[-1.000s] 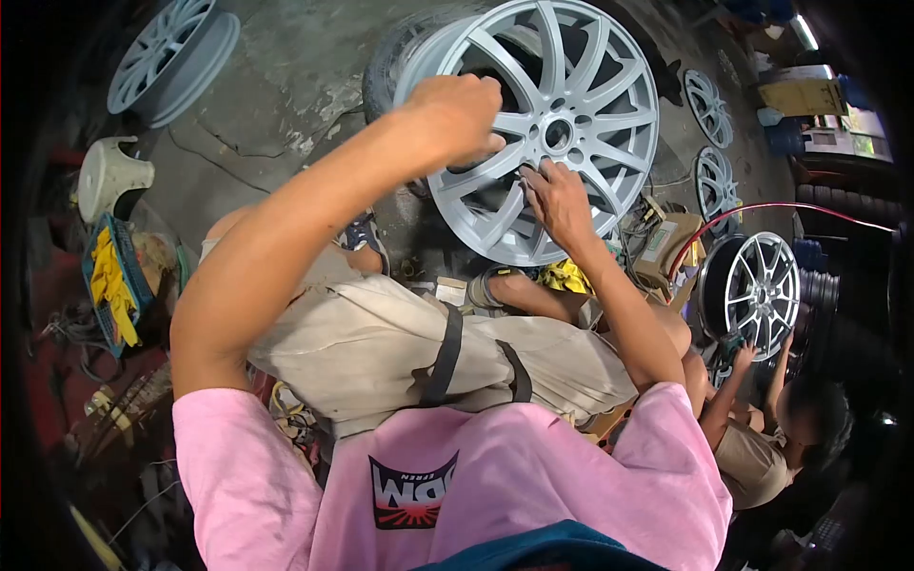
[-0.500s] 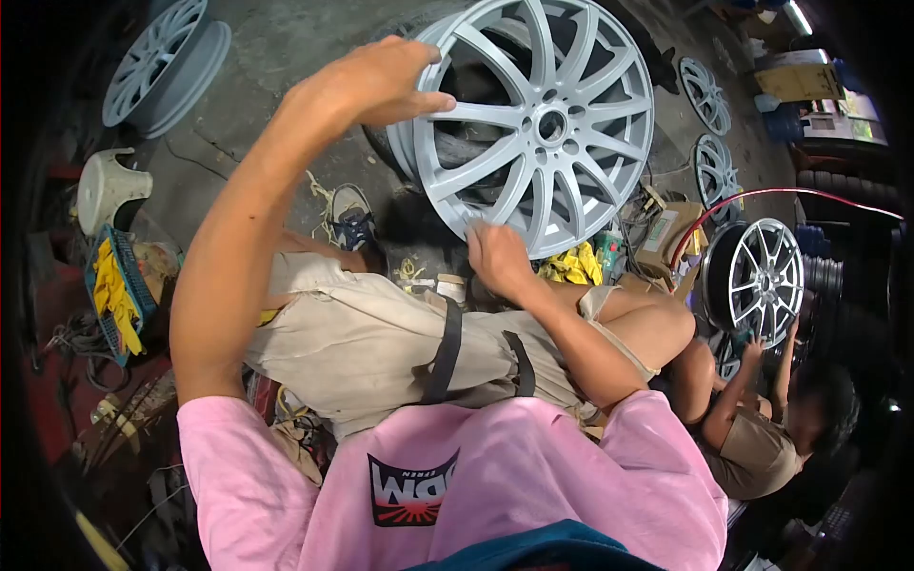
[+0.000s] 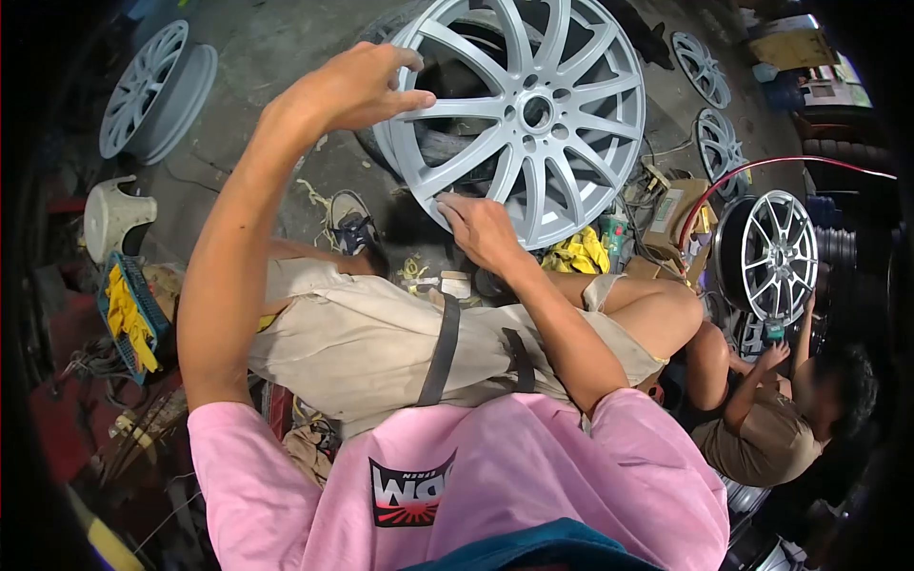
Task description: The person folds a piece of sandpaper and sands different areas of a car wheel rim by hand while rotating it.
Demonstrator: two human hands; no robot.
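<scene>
A large grey multi-spoke wheel rim (image 3: 511, 115) stands tilted in front of me. My left hand (image 3: 360, 88) is at its left edge, thumb and forefinger apart and touching the rim; the other fingers are partly hidden. Lower down, my right hand (image 3: 484, 228) has its fingers bent together against the wheel's lower left lip. Whatever lies under those fingertips is too small to make out.
Another grey rim (image 3: 143, 90) stands at the upper left, near a white stool (image 3: 116, 217) and a basket (image 3: 143, 328) with yellow gloves. A co-worker (image 3: 762, 433) handles a silver wheel (image 3: 779, 255) at the right. A red hose (image 3: 743, 169) arches nearby.
My left hand has moved left from the spokes to the rim's outer edge. My right hand has gone from near the hub to the lower left lip. The view has shifted slightly.
</scene>
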